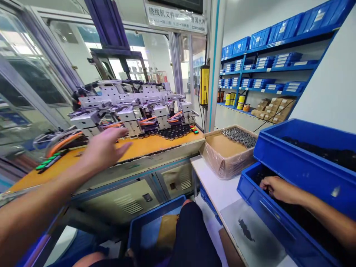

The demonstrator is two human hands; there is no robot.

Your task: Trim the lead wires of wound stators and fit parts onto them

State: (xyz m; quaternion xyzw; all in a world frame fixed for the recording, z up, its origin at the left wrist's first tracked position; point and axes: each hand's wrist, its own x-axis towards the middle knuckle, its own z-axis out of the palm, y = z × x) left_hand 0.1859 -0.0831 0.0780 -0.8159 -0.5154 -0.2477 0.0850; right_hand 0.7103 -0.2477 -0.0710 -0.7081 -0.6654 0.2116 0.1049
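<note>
My left hand (pixel 107 147) reaches out over the orange worktop (pixel 155 142) of a winding machine (pixel 130 107), fingers stretched and apart, holding nothing. It hovers just in front of a row of small black parts (pixel 172 132) lined up under the machine's heads. My right hand (pixel 276 188) is down inside the lower blue bin (pixel 267 211), which is full of small dark parts. Its fingers are curled into the parts, and what they hold is hidden.
A second blue bin (pixel 303 155) sits stacked above the lower one. A plastic-lined cardboard box (pixel 228 150) holds more dark parts. An empty blue crate (pixel 155 230) stands on the floor by my knee. Blue shelving (pixel 275 70) lines the far wall.
</note>
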